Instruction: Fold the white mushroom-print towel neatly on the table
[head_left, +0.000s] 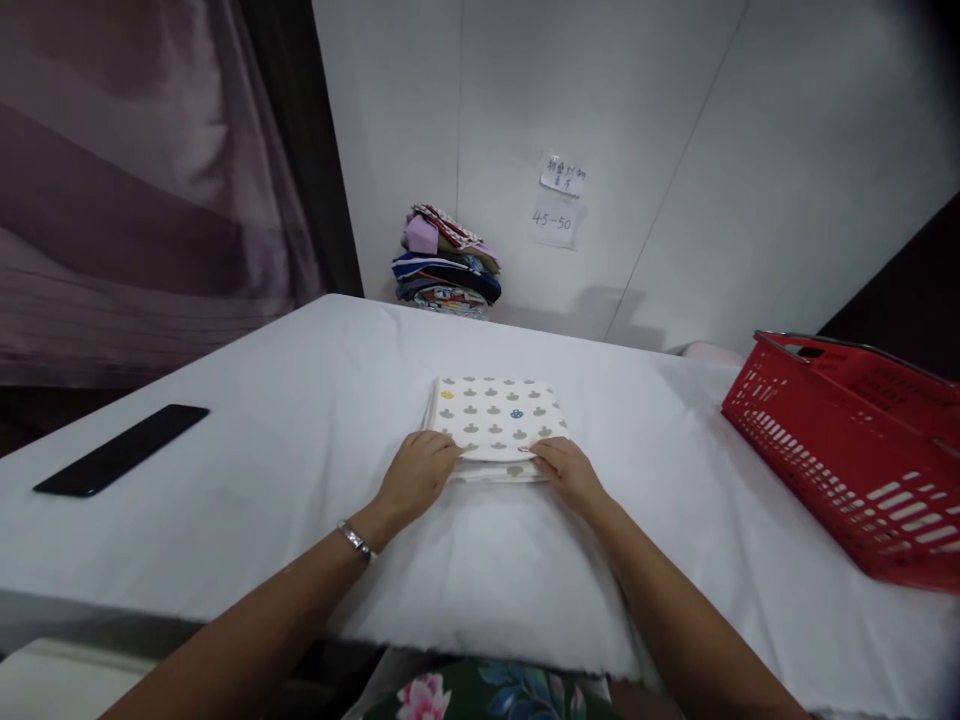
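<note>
A folded white cloth (496, 415) with grey crown-like prints lies in the middle of the white-covered table (300, 400). My left hand (416, 475) grips its near left corner, fingers curled over the edge. My right hand (568, 470) grips the near right corner the same way. A bracelet sits on my left wrist.
A red plastic basket (855, 450) stands at the right. A black phone (121, 449) lies at the left edge. A stack of folded coloured cloths (448, 262) rests against the white wall at the back. Paper notes (559, 200) hang on the wall. A curtain hangs at left.
</note>
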